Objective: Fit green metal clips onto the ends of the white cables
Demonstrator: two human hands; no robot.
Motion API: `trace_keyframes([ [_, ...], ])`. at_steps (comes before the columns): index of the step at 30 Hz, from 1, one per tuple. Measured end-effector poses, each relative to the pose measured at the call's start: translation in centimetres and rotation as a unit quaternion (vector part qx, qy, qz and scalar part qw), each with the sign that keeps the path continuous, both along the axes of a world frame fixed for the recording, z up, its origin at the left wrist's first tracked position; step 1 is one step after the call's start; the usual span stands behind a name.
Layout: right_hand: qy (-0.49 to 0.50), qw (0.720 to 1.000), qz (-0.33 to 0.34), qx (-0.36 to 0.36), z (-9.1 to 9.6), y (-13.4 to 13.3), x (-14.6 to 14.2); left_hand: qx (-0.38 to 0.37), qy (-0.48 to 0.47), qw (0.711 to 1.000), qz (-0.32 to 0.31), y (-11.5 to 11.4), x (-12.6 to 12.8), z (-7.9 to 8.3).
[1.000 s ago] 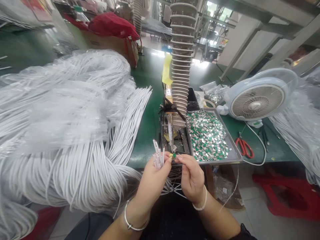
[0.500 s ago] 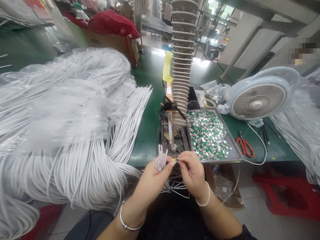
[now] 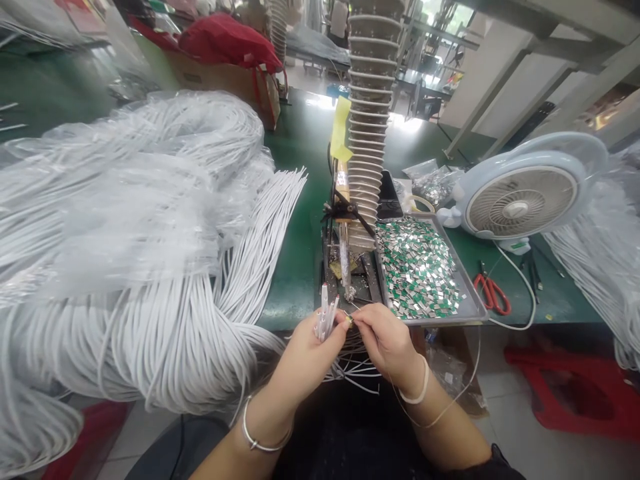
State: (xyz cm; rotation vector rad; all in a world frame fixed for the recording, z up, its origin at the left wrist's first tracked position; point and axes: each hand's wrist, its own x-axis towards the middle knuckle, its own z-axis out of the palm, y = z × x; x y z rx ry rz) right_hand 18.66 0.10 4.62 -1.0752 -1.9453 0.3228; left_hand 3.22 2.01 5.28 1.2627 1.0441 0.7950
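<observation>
My left hand (image 3: 305, 353) is closed around several white cables (image 3: 327, 317), whose cut ends point up. A tiny green and yellow piece (image 3: 349, 321) shows at its thumb and fingertip; its exact form is too small to tell. My right hand (image 3: 390, 340) pinches a thin solder wire (image 3: 355, 307), fingertips beside that piece. The strand loops back over the right forearm. Just beyond both hands, a soldering iron (image 3: 344, 247) is fixed tip-down on a stand, with a silvery lump (image 3: 351, 293) at its tip.
A metal tray (image 3: 473, 310) of small green and silver connectors stands right of the iron. Red-handled pliers (image 3: 493, 293) and a fan (image 3: 520, 200) lie farther right. A ribbed duct (image 3: 373, 133) hangs above the iron. Bundled white cables (image 3: 190, 340) cover the left side.
My right hand has turned and shifted slightly, its fingers now closer together. The solder strand now loops across the forearm. The view has shifted slightly.
</observation>
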Motion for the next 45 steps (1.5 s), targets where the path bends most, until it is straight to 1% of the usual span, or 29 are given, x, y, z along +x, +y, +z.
trace_keyframes([
  [5,-0.052,0.998,0.018,-0.022,0.5,0.2,0.2,0.002,0.011,1.000,0.002,0.0,-0.1,0.2],
  [8,-0.053,0.998,-0.010,-0.016,0.4,0.1,-0.1,0.006,0.009,1.000,0.014,0.0,0.0,0.3],
  [10,-0.031,0.999,-0.032,-0.008,0.1,0.0,-0.5,0.008,0.002,1.000,0.025,0.0,0.2,0.4],
  [16,0.076,0.994,-0.081,0.018,-0.9,-0.5,-1.4,0.006,-0.045,0.997,0.067,0.1,0.6,0.5],
  [19,0.129,0.986,-0.108,0.008,-1.4,-0.8,-1.5,0.008,-0.054,0.995,0.082,0.2,0.7,0.4],
  [23,0.187,0.974,-0.124,-0.005,-1.8,-1.1,-1.5,0.004,-0.050,0.994,0.096,0.4,1.0,0.4],
  [27,0.188,0.971,-0.144,-0.027,-1.6,-1.0,-1.5,-0.011,-0.052,0.994,0.100,0.6,1.2,0.6],
  [29,0.186,0.972,-0.144,-0.026,-1.5,-0.9,-1.6,-0.024,-0.049,0.994,0.098,0.6,1.2,0.8],
  [34,0.173,0.976,-0.134,0.002,-1.1,-0.5,-1.7,-0.022,-0.043,0.994,0.093,0.7,1.2,0.9],
  [40,0.151,0.980,-0.126,0.021,-0.7,-0.2,-1.9,0.005,-0.036,0.994,0.106,0.8,1.1,0.6],
  [45,0.146,0.982,-0.114,0.043,-0.6,0.1,-2.0,0.002,-0.051,0.992,0.114,0.9,1.0,0.4],
])
